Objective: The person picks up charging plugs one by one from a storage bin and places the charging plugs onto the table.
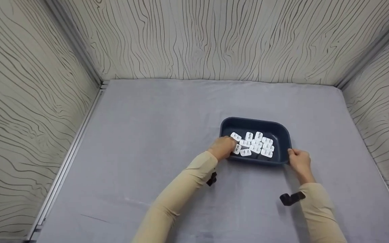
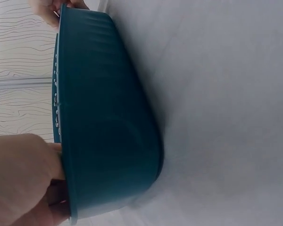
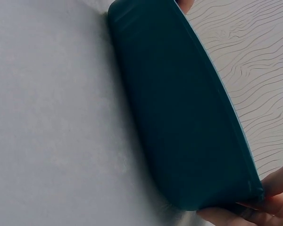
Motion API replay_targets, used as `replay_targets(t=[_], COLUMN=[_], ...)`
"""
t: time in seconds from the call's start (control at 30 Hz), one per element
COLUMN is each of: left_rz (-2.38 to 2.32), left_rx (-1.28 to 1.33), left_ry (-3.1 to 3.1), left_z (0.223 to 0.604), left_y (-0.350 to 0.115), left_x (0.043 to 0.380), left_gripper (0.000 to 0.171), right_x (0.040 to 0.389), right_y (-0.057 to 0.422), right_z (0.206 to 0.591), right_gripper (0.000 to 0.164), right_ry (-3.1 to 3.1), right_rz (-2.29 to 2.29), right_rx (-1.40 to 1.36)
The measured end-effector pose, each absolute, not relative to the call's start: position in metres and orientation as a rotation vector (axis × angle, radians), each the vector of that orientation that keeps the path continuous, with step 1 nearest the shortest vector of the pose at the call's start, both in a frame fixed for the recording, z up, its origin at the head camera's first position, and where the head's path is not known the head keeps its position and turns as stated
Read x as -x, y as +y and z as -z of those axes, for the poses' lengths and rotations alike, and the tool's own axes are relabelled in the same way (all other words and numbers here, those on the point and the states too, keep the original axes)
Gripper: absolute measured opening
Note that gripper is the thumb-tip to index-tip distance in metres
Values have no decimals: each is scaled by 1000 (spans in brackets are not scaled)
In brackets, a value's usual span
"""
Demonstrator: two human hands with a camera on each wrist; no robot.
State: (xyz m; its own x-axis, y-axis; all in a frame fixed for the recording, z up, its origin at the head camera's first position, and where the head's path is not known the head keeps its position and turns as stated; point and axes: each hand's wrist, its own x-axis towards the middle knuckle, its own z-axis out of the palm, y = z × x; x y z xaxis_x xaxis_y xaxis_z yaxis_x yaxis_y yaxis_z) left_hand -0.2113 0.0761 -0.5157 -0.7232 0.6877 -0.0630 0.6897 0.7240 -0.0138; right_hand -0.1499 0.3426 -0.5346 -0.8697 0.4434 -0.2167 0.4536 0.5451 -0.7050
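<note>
A dark blue plastic tub (image 1: 275, 161) is on the grey cloth, turned slightly in the head view. Inside it lie several small white rectangular pieces (image 1: 256, 145) with dark marks, mostly bunched in the middle and overlapping. My left hand (image 1: 223, 147) grips the rim at the tub's left end, its fingertips partly hidden. At the opposite end, my right hand (image 1: 300, 163) pinches the rim near the front right corner. The tub's outer side (image 2: 104, 103) fills much of the left wrist view. In the right wrist view, fingers (image 3: 273, 186) are at the tub's lower corner.
Grey cloth (image 1: 147, 135) covers the table. Wood-grain patterned panels (image 1: 198, 40) stand at the back and both sides, with metal rails (image 1: 76, 40) at the corners. A black wrist mount (image 1: 291, 198) sticks out from the right sleeve.
</note>
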Motion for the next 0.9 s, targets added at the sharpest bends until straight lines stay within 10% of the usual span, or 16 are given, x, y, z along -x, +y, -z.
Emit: replay_targets(t=[0.9], left_rz=[57], left_rx=[-1203], left_ry=[2956], left_z=[509], left_y=[67], left_x=[205], left_gripper=[23], right_x=[149], right_y=[339], right_z=[535], right_gripper=[43], right_ry=[2686], right_rz=[1286], right_rx=[-818])
